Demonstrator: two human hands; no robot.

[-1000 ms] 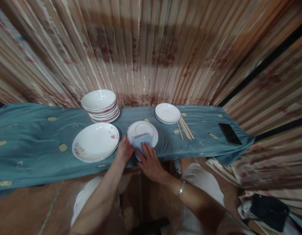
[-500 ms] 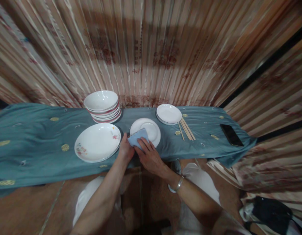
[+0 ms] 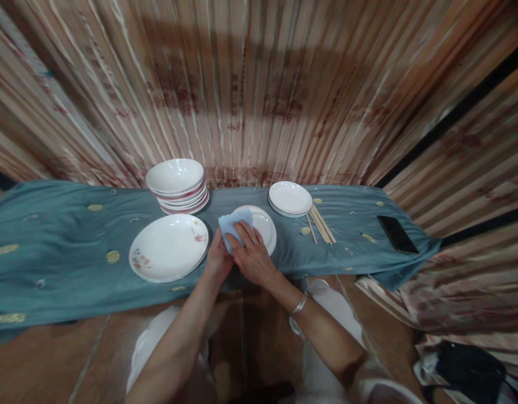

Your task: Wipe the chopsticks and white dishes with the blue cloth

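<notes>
A small white plate [image 3: 264, 225] lies on the teal tablecloth [image 3: 61, 252] in front of me. My right hand [image 3: 253, 255] presses a light blue cloth [image 3: 230, 224] flat onto the plate's left part, fingers laid over it. At the plate's near left edge, my left hand [image 3: 219, 259] grips the rim, partly tucked under my right hand. A metal bangle sits on my right wrist.
A large white floral plate [image 3: 169, 247] lies left of the hands. A stack of white bowls [image 3: 177, 185] stands behind it. A short stack of small plates [image 3: 289, 198] and wooden chopsticks [image 3: 320, 224] lie to the right, a black phone [image 3: 397, 234] further right. Striped curtain hangs behind.
My right hand has slid the blue cloth from the plate's near edge up and left across it. My left hand has stayed at the plate's rim.
</notes>
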